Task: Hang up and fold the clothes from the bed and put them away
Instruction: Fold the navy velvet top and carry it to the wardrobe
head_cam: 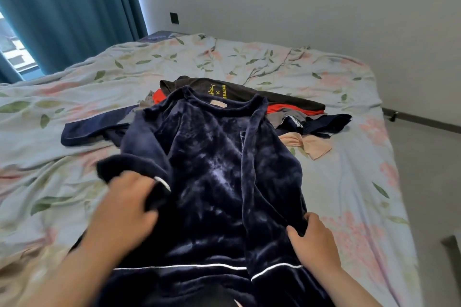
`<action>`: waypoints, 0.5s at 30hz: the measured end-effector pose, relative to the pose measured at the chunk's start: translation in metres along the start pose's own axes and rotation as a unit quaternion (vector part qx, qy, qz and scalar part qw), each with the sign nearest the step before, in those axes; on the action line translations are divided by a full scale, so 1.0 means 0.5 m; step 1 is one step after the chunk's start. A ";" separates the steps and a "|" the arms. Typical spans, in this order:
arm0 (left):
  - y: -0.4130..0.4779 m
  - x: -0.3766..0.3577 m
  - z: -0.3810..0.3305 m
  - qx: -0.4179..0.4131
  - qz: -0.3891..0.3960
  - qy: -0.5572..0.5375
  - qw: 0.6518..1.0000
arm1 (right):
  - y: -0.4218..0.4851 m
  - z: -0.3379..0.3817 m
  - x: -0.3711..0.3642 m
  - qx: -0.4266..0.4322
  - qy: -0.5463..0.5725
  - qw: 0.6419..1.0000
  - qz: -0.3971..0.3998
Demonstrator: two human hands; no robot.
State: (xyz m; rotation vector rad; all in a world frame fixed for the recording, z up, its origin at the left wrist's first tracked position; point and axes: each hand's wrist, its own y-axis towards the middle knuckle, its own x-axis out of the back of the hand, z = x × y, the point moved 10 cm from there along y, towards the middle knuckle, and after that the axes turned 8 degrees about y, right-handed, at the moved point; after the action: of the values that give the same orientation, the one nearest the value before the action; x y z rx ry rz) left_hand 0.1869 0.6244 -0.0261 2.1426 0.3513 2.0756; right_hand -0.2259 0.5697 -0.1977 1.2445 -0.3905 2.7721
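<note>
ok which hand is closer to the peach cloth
Right. The right hand grips the navy top's edge on the side where the peach cloth lies. The left hand holds the sleeve on the top's other side, farther off.

Dark T-shirt (239,90) — yellow "X", "BLACK".

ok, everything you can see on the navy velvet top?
The navy velvet top is plush, shiny dark blue with white piping near the hem and on a cuff, a round neckline and a pale label inside the collar. It lies spread on the floral bed sheet, collar away from the person, upper part overlapping the clothes pile. The left hand holds a sleeve cuff; the right hand pinches fabric at the right edge.
</note>
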 end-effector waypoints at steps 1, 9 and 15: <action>-0.024 -0.060 -0.106 -0.091 0.089 0.026 0.992 | 0.000 0.001 0.001 0.000 0.002 1.000 0.002; -0.161 -0.243 -0.116 0.012 0.438 -0.169 0.883 | -0.014 0.005 -0.004 0.020 0.011 0.999 -0.032; -0.106 -0.220 -0.015 0.161 0.240 -0.278 0.916 | -0.024 0.010 -0.005 0.021 0.001 0.997 -0.070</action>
State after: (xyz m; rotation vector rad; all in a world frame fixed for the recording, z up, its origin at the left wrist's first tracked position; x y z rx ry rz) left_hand 0.1731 0.6461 -0.1457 3.1552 0.1008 1.5416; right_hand -0.2186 0.5802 -0.1940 1.2265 -0.2347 2.6768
